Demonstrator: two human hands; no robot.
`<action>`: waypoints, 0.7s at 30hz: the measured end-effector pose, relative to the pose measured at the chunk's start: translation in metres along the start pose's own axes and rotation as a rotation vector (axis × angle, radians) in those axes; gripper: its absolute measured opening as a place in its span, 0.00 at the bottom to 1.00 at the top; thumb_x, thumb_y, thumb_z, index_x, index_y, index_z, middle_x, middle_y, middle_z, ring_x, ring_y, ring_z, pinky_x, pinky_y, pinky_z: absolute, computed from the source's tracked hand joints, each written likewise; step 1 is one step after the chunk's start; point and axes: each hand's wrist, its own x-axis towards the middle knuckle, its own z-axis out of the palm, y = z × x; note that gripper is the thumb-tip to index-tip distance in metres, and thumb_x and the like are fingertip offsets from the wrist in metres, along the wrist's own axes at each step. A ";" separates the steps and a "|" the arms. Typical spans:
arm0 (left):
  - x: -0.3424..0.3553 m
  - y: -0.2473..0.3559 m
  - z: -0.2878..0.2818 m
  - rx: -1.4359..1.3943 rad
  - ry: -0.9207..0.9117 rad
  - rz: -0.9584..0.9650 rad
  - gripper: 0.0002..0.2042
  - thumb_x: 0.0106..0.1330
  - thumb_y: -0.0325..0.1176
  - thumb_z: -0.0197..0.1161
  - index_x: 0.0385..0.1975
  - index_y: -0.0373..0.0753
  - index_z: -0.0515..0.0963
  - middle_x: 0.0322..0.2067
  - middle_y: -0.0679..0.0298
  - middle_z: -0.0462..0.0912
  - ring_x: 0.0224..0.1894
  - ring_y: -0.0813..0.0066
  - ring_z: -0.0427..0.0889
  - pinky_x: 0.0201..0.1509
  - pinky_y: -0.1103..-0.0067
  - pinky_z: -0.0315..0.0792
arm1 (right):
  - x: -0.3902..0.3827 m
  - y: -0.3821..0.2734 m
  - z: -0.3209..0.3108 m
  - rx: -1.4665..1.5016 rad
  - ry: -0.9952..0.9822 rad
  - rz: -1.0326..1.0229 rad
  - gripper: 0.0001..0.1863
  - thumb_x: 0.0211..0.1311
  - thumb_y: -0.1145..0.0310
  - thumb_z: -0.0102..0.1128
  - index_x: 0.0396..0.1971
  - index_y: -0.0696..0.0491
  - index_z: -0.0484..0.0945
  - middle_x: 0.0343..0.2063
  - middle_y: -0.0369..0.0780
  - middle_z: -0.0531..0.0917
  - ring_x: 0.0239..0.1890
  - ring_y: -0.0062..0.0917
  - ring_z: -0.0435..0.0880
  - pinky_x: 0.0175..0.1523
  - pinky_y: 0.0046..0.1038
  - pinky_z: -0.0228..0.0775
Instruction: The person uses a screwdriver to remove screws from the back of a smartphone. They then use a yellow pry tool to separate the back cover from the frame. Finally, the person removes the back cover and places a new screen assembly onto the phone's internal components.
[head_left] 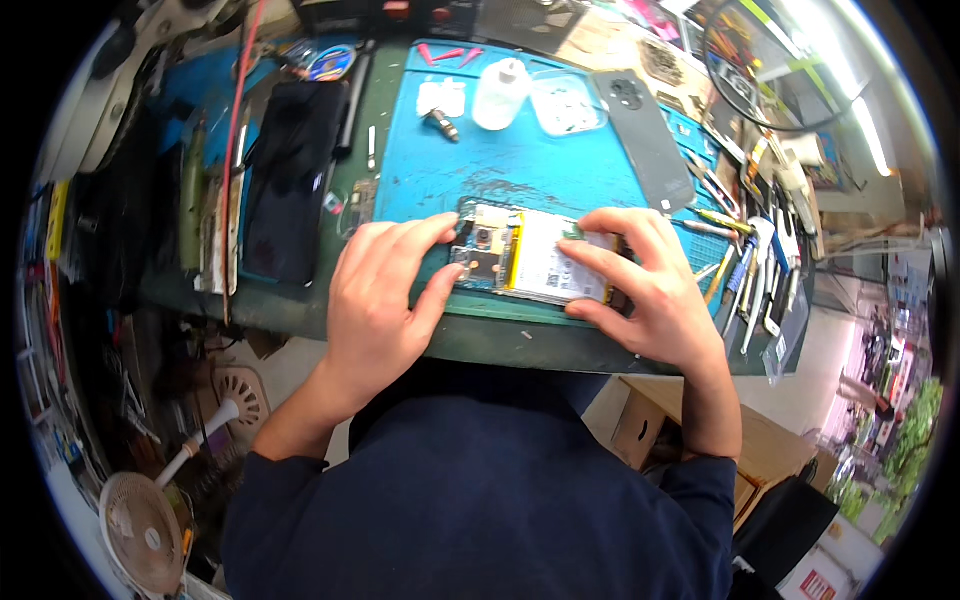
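Both hands work at the near edge of the blue mat (560, 170); the left hand (385, 300) pinches the camera end of an opened phone (530, 258) between thumb and forefinger; the right hand (650, 285) grips the battery end, fingers curled over its far edge, thumb on its near edge; the phone lies flat, back cover off. Toward the mat's far edge stand a white bottle (499, 93) and a clear tray (567, 103); the dark back cover (645, 135) lies along its right edge.

The blue mat (520, 165) looks soft and dull, maybe rubber; the bottle (499, 93) is cloudy plastic.
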 end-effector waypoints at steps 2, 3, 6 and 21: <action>0.000 0.002 -0.002 -0.003 -0.005 -0.009 0.22 0.64 0.23 0.75 0.59 0.36 0.82 0.47 0.61 0.90 0.48 0.58 0.84 0.56 0.66 0.77 | 0.000 -0.001 -0.001 -0.056 0.000 -0.022 0.32 0.51 0.60 0.84 0.58 0.50 0.88 0.60 0.41 0.83 0.59 0.41 0.80 0.68 0.43 0.70; 0.000 0.002 -0.002 0.013 -0.014 -0.009 0.22 0.64 0.22 0.74 0.59 0.35 0.82 0.47 0.60 0.90 0.49 0.57 0.84 0.56 0.66 0.77 | -0.001 -0.002 -0.002 -0.027 0.001 -0.004 0.31 0.53 0.61 0.83 0.59 0.50 0.87 0.61 0.41 0.83 0.61 0.41 0.80 0.68 0.43 0.70; -0.002 0.003 -0.002 0.003 -0.008 -0.029 0.22 0.65 0.21 0.74 0.60 0.35 0.82 0.47 0.59 0.90 0.49 0.58 0.84 0.56 0.66 0.78 | -0.016 -0.001 -0.003 -0.030 0.201 0.056 0.25 0.58 0.62 0.82 0.55 0.52 0.87 0.56 0.42 0.85 0.57 0.41 0.83 0.64 0.41 0.75; -0.027 -0.004 -0.015 -0.250 0.066 0.202 0.37 0.88 0.61 0.37 0.42 0.34 0.87 0.16 0.66 0.78 0.18 0.72 0.75 0.27 0.74 0.66 | -0.282 0.112 -0.067 -0.780 0.594 1.363 0.37 0.71 0.47 0.69 0.73 0.53 0.75 0.64 0.54 0.82 0.61 0.49 0.85 0.65 0.46 0.77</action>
